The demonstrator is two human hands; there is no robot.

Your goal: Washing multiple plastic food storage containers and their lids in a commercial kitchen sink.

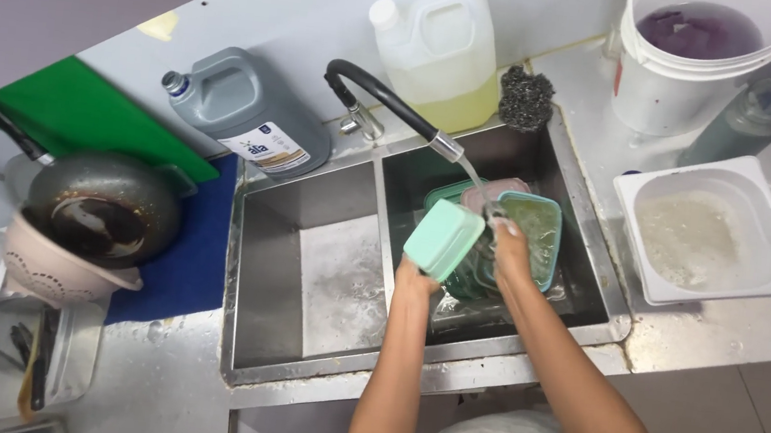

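Observation:
Over the right basin of a steel double sink [593, 281], my left hand [415, 275] holds a mint-green plastic container [443, 239] by its underside. My right hand [505, 248] reaches into a clear container with a teal rim [536, 234], beside the green one. Water runs from the black flexible faucet [388, 100] onto the containers. Another teal-rimmed container [445, 192] lies behind them in the basin.
The left basin [321, 281] is wet. Behind the sink stand a grey jug [248, 116], a white jug of yellow liquid [441, 55] and a steel scourer [524, 97]. A white tub of soapy water [650, 287] and a white bucket [676, 85] sit right; a dirty pan [100, 206] left.

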